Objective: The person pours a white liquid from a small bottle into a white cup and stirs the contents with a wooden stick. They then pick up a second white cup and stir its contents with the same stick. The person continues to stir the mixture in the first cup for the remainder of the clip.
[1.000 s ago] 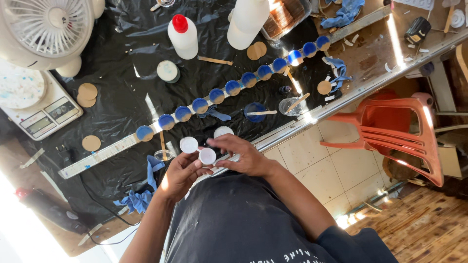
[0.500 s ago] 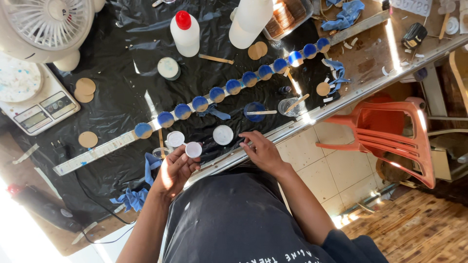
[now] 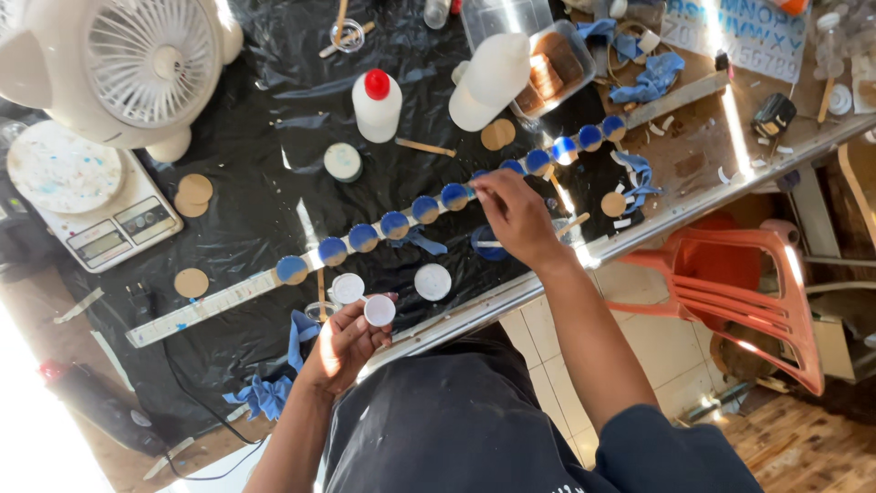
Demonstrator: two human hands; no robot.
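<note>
Fan (image 3: 137, 68) and scale (image 3: 87, 205) sit far left. Left hand (image 3: 342, 347) pinches a small white cap (image 3: 379, 310), fingers curled round it. Right hand (image 3: 516, 215) nips a blue disc (image 3: 484, 180) on the long ruler (image 3: 219, 299), fingertips closed on it.

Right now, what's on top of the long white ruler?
A row of blue round discs lies along the ruler. The right hand covers part of the row, so discs under it cannot be seen.
</note>
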